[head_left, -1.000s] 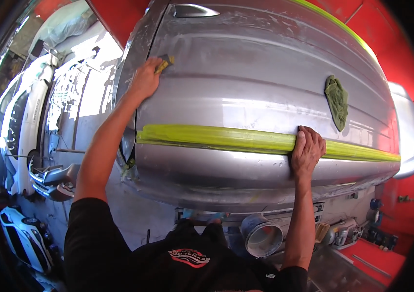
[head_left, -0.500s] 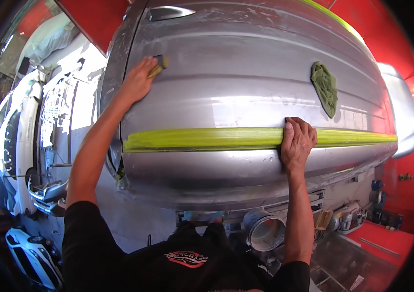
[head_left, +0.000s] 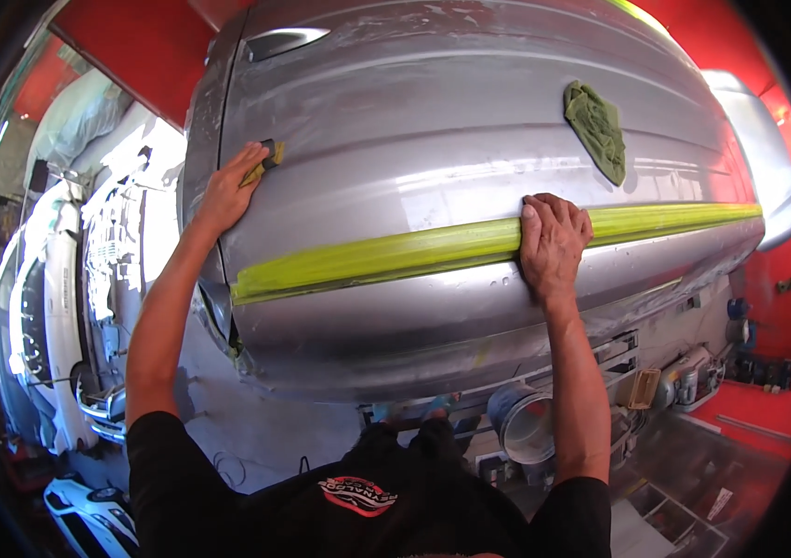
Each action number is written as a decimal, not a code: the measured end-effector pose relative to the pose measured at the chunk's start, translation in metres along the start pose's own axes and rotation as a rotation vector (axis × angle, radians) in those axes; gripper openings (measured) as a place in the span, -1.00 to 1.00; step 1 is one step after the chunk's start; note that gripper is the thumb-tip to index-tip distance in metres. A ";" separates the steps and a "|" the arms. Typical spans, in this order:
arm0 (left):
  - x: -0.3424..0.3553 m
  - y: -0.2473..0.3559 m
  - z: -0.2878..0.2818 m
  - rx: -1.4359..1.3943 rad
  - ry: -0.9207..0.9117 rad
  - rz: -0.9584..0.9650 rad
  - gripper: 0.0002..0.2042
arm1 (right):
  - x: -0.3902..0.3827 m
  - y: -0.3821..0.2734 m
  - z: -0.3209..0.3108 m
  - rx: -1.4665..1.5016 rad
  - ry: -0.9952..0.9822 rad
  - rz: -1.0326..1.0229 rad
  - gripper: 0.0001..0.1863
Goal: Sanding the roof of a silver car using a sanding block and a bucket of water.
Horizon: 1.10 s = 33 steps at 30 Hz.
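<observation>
A large silver-grey car body panel (head_left: 349, 177) lies in front of me, with scuffed patches and small water drops. My left hand (head_left: 231, 189) presses a small dark and mustard-yellow sanding pad (head_left: 273, 160) against it, near the panel's left edge and below a door handle (head_left: 286, 42). A bright lime-yellow strip (head_left: 358, 251) runs lengthwise along the panel. On that strip rests my right hand (head_left: 553, 240), fingers bent and close together; a dark bit shows at the fingertips, too small to name. Beyond it a crumpled green cloth (head_left: 595, 133) lies on the panel.
A bucket (head_left: 522, 423) stands below the panel, left of my right forearm. Bottles and tools (head_left: 693, 379) sit at the lower right by a red surface (head_left: 753, 418). Car parts (head_left: 65, 307) and a light-coloured car (head_left: 91, 516) are on the left.
The view has tilted, so the panel and strip now slope. My left hand and the sanding pad have slid slightly nearer me on the panel; my right hand stays on the strip.
</observation>
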<state>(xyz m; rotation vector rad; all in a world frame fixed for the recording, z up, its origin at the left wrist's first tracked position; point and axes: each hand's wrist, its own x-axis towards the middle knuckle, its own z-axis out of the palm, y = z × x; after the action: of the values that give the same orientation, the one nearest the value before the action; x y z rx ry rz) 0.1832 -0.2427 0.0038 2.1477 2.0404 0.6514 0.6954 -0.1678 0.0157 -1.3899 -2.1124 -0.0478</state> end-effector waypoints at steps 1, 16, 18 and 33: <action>0.011 0.008 0.004 0.009 0.012 0.084 -0.52 | 0.000 -0.004 0.000 -0.004 0.001 -0.018 -0.65; 0.018 0.033 0.000 -0.080 0.019 0.135 -0.62 | -0.001 -0.001 -0.002 0.026 0.046 -0.004 -0.69; 0.031 0.038 0.015 -0.054 0.032 0.188 -0.62 | 0.000 -0.002 -0.001 0.018 0.041 -0.002 -0.69; -0.005 0.042 0.010 -0.101 0.090 0.144 -0.59 | 0.001 -0.004 0.000 0.028 0.055 0.009 -0.70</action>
<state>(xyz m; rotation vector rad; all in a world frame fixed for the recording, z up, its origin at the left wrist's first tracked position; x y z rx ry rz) 0.2258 -0.2489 0.0088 2.2602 1.8630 0.8648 0.6916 -0.1691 0.0172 -1.3660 -2.0544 -0.0518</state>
